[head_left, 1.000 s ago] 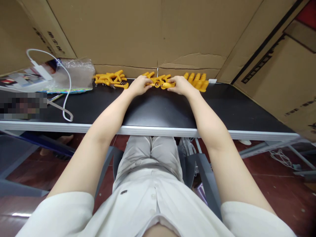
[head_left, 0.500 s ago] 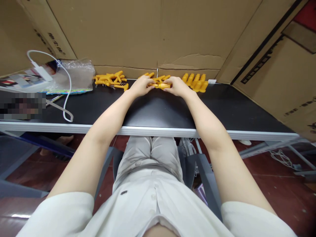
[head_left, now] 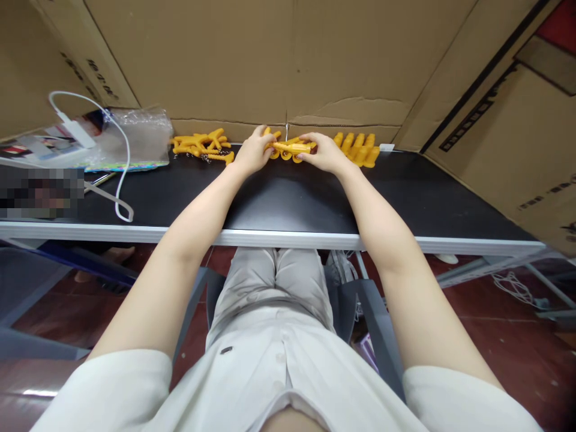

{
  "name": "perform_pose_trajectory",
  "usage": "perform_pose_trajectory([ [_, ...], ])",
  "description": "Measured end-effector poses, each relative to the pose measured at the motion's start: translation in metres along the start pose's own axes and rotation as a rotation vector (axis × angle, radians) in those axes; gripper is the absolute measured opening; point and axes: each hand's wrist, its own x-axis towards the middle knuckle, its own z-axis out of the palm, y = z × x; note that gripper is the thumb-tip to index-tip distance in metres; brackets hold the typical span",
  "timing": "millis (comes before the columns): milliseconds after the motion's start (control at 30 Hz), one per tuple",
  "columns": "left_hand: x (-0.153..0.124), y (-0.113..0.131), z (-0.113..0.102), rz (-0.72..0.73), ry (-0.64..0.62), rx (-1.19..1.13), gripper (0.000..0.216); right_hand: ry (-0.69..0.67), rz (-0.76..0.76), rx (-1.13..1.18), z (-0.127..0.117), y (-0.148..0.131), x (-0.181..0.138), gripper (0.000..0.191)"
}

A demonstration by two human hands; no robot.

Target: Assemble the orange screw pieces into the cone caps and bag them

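Observation:
My left hand [head_left: 253, 151] and my right hand [head_left: 324, 152] meet at the far edge of the black table [head_left: 288, 198]. Both are closed on one yellow plastic piece [head_left: 291, 147], which they hold between them just above a small heap of similar yellow pieces [head_left: 281, 154]. A pile of branched yellow pieces [head_left: 202, 145] lies left of my left hand. A row of stubby yellow pieces [head_left: 357, 149] lies right of my right hand.
Cardboard sheets [head_left: 288, 60] wall in the table at the back and on the right. At the far left lie a clear plastic bag [head_left: 139, 135], a white charger with its cable [head_left: 114, 174] and some printed packets [head_left: 40, 147]. My legs are under the table.
Both hands have lifted slightly and moved away from me, raising the yellow piece off the heap. My left hand's fingers now reach over the top of the pieces.

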Motion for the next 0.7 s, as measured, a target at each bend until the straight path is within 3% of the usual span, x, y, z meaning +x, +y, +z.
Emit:
perform_pose_trajectory([
  [100, -0.008, 0.011, -0.009, -0.101, -0.086, 0.134, 0.045, -0.021, 0.054, 0.114, -0.001, 0.004, 0.001, 0.071],
  [300, -0.013, 0.016, -0.018, -0.218, -0.152, 0.179, 0.045, -0.032, 0.129, 0.228, -0.005, 0.0, -0.001, 0.064],
  [533, -0.009, 0.004, -0.012, -0.145, -0.046, 0.111, 0.043, -0.086, 0.351, 0.282, -0.014, -0.036, -0.016, 0.073],
  [700, -0.006, -0.007, -0.004, -0.081, 0.008, 0.056, 0.042, -0.096, 0.405, 0.296, -0.013, -0.04, -0.017, 0.077],
])
